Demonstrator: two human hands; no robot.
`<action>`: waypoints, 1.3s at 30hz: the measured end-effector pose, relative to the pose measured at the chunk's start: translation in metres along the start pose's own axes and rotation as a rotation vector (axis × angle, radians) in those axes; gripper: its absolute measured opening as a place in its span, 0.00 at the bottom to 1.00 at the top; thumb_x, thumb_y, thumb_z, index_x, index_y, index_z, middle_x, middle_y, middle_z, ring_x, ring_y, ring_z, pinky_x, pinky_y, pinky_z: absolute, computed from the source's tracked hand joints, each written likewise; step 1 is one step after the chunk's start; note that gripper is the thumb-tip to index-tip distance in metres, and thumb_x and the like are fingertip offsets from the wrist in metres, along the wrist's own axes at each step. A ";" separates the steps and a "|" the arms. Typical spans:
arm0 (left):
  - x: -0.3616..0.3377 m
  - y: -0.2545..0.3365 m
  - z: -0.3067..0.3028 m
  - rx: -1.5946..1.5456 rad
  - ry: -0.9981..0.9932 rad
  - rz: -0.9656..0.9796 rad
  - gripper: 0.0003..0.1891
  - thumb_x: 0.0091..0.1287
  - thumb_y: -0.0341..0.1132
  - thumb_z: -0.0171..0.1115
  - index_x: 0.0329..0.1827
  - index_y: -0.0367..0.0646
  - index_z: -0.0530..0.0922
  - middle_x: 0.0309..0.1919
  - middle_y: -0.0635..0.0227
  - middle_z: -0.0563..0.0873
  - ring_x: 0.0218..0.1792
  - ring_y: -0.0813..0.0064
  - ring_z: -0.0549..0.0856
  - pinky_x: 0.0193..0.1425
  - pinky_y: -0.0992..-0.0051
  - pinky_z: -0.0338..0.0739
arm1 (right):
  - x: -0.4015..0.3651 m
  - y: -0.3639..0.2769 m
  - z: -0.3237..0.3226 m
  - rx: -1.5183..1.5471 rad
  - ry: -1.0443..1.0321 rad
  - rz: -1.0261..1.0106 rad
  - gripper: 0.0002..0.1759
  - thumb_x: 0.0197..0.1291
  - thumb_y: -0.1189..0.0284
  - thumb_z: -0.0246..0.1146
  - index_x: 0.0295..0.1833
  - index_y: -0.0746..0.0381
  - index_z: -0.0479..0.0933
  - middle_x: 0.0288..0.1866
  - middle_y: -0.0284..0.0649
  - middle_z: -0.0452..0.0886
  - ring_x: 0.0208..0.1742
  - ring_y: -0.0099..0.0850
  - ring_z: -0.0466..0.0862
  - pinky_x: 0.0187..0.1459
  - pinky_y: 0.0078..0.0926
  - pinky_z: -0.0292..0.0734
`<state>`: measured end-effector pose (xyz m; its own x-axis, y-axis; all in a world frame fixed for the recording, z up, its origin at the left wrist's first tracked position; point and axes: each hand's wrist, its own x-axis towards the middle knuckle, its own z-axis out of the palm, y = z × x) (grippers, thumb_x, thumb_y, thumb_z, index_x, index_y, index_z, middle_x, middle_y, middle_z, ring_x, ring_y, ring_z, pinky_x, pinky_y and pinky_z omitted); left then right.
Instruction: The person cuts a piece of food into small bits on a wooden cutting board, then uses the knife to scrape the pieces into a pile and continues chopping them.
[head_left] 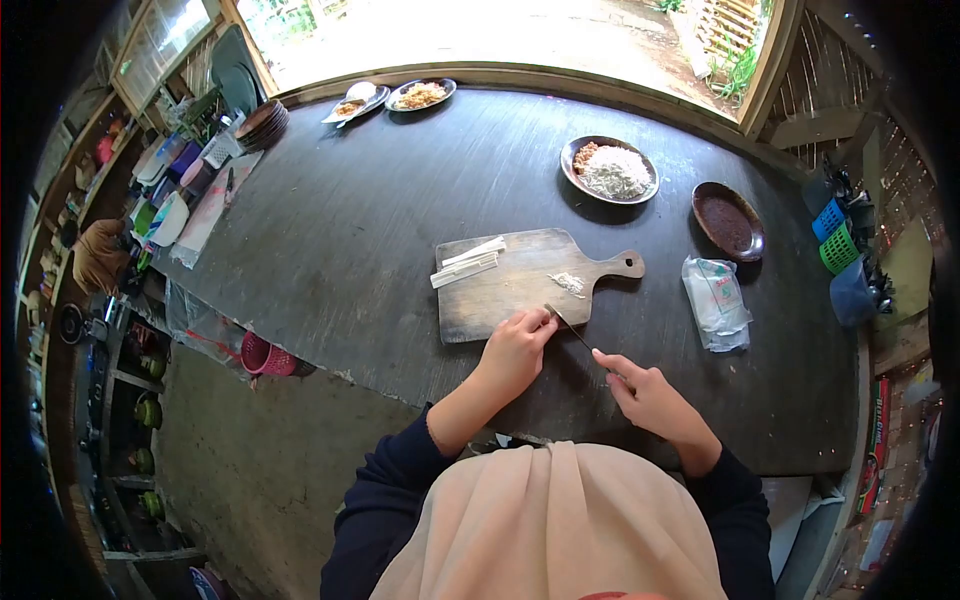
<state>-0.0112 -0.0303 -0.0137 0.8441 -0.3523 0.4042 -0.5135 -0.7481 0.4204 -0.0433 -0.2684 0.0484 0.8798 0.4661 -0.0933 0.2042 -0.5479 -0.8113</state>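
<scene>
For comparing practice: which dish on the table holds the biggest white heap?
The dish beyond the board's handle: a large white heap beside reddish bits; others show less white.

Cutting board's (505, 290) on the desk (350, 200), strips (468, 263) on its left end, chopped bits (568, 285) over near the handle (622, 265). Packet's (716, 305) off to the right, bowl (757, 247) right behind it, plate (574, 186) behind the board.

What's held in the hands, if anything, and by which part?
Right hand: the knife, by its handle end. Left hand: close by the knife's other end; can't tell whether it grips anything.
</scene>
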 end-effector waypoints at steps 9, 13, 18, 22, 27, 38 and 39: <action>0.000 -0.002 0.004 -0.002 0.043 0.018 0.18 0.54 0.20 0.61 0.49 0.38 0.83 0.47 0.64 0.82 0.50 0.61 0.82 0.55 0.66 0.78 | -0.003 -0.020 -0.014 0.065 -0.122 0.222 0.21 0.72 0.73 0.53 0.69 0.55 0.71 0.17 0.33 0.70 0.16 0.18 0.67 0.22 0.22 0.67; -0.001 -0.001 0.001 -0.021 0.015 0.006 0.18 0.54 0.20 0.61 0.49 0.38 0.83 0.47 0.64 0.82 0.50 0.61 0.82 0.55 0.66 0.78 | 0.000 -0.003 -0.005 -0.010 -0.040 0.063 0.21 0.72 0.72 0.54 0.69 0.55 0.72 0.18 0.37 0.73 0.17 0.21 0.70 0.27 0.25 0.72; 0.000 -0.004 0.006 -0.017 0.048 0.016 0.16 0.54 0.20 0.61 0.47 0.37 0.84 0.46 0.63 0.82 0.50 0.60 0.82 0.54 0.66 0.78 | -0.002 -0.019 -0.010 0.053 -0.111 0.219 0.20 0.72 0.72 0.54 0.68 0.55 0.72 0.19 0.40 0.74 0.17 0.24 0.71 0.27 0.26 0.72; 0.001 -0.001 0.002 -0.035 0.065 0.008 0.16 0.54 0.20 0.61 0.47 0.37 0.84 0.45 0.62 0.82 0.50 0.60 0.82 0.54 0.66 0.78 | -0.003 -0.015 -0.008 0.014 -0.106 0.201 0.20 0.72 0.72 0.54 0.68 0.56 0.72 0.19 0.41 0.75 0.18 0.24 0.70 0.27 0.26 0.73; -0.001 -0.003 0.004 -0.024 0.052 0.008 0.17 0.53 0.19 0.61 0.47 0.37 0.84 0.46 0.63 0.82 0.50 0.60 0.82 0.55 0.65 0.78 | 0.004 -0.011 -0.001 -0.032 -0.068 0.099 0.20 0.72 0.73 0.54 0.68 0.56 0.72 0.19 0.42 0.74 0.18 0.24 0.71 0.28 0.26 0.73; -0.001 -0.003 0.004 -0.051 0.058 0.004 0.16 0.53 0.19 0.61 0.46 0.37 0.84 0.46 0.62 0.83 0.50 0.60 0.83 0.55 0.66 0.78 | 0.004 -0.006 -0.001 -0.026 -0.079 0.127 0.21 0.72 0.72 0.54 0.69 0.55 0.71 0.19 0.36 0.72 0.18 0.22 0.70 0.27 0.25 0.72; 0.000 -0.003 0.003 -0.036 0.068 0.013 0.16 0.54 0.19 0.61 0.46 0.37 0.84 0.46 0.62 0.83 0.49 0.59 0.83 0.55 0.66 0.78 | 0.005 -0.006 0.000 -0.025 -0.064 0.105 0.21 0.72 0.72 0.54 0.69 0.55 0.71 0.19 0.35 0.72 0.18 0.21 0.70 0.27 0.25 0.72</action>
<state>-0.0091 -0.0297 -0.0180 0.8253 -0.3223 0.4636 -0.5310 -0.7223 0.4432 -0.0400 -0.2622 0.0527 0.8680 0.4483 -0.2138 0.1242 -0.6127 -0.7805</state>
